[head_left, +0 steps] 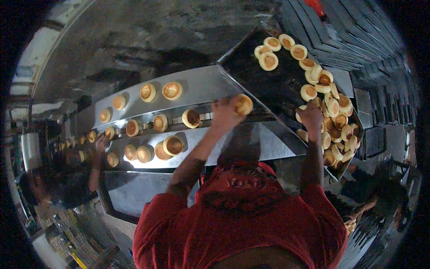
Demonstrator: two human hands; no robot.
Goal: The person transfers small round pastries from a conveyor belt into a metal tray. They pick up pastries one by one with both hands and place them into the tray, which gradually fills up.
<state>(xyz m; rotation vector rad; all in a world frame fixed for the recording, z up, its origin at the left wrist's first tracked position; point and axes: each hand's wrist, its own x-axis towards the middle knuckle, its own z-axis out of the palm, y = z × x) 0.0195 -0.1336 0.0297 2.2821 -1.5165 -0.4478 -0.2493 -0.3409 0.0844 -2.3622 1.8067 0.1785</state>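
Near the right end of the conveyor, my left hand (225,112) has its fingers at a round browned bread (243,105), which looks like an English muffin; the hand is blurred. My right hand (310,116) reaches into a pile of the same breads (336,126) on a dark metal tray (278,87), its fingers closed around one that is mostly hidden. Along the conveyor channel (173,120) lies a row of breads, among them a darker one (191,118). More breads rest on the metal ledges on both sides (172,90) (173,145).
At the left a co-worker's hand (101,144) touches the breads on the line. Another person's arm (364,208) is at the lower right, near more breads. Angled dark metal racks or slats (336,37) stand beyond the tray. A metal surface (137,191) lies below the conveyor.
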